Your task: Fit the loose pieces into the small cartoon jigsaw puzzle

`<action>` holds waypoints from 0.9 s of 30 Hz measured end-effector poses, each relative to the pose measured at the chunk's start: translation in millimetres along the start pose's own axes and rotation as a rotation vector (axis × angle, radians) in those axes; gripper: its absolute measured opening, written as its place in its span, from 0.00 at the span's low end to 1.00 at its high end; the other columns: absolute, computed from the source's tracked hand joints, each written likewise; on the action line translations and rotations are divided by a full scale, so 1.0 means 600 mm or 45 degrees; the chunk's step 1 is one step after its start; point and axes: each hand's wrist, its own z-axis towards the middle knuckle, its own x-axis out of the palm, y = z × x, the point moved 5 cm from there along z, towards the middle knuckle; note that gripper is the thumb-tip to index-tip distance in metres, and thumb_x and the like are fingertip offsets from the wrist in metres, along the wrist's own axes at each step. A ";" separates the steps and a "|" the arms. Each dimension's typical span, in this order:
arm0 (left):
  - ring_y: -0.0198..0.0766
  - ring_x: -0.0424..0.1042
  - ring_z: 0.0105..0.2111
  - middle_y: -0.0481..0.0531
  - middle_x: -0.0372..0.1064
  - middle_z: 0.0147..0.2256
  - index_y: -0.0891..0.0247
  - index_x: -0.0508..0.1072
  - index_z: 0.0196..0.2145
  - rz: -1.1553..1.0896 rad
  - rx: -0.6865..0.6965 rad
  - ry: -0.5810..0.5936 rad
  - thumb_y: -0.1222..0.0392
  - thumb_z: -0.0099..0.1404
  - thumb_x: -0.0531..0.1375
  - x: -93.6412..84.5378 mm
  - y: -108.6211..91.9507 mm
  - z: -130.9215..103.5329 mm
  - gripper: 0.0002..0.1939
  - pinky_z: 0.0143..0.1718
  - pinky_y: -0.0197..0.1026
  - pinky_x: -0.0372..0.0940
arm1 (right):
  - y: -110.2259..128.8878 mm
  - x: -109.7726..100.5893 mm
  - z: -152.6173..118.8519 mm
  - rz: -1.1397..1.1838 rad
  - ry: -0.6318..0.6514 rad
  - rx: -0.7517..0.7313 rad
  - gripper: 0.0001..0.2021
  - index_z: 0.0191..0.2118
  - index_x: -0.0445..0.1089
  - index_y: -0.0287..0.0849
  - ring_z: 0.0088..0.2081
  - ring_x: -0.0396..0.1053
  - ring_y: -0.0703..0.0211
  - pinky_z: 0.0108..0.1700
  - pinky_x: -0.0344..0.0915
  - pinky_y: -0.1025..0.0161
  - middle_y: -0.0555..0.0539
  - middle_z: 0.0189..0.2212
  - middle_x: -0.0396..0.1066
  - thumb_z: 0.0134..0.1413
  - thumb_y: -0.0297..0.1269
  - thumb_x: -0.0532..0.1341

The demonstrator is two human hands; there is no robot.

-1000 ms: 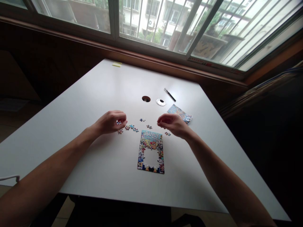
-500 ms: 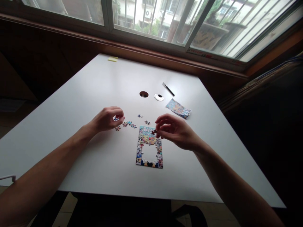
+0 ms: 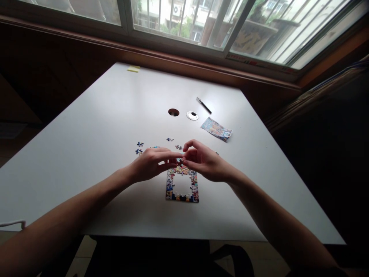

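While hands meet — puzzle unfilled.

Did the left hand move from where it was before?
Yes. The left hand slid right, away from the loose pieces it hovered over, and now meets the right hand above the top edge of the puzzle.

A single head-worn camera is looking forward and down from the near edge of the table, close above it. It is facing the window beyond the far edge.
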 end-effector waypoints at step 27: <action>0.39 0.72 0.39 0.54 0.74 0.37 0.63 0.75 0.42 0.098 -0.061 0.147 0.66 0.65 0.61 0.001 0.026 -0.007 0.07 0.42 0.43 0.69 | -0.019 0.024 -0.030 -0.624 -0.240 -0.528 0.02 0.38 0.74 0.46 0.40 0.71 0.57 0.43 0.70 0.56 0.47 0.37 0.75 0.61 0.33 0.63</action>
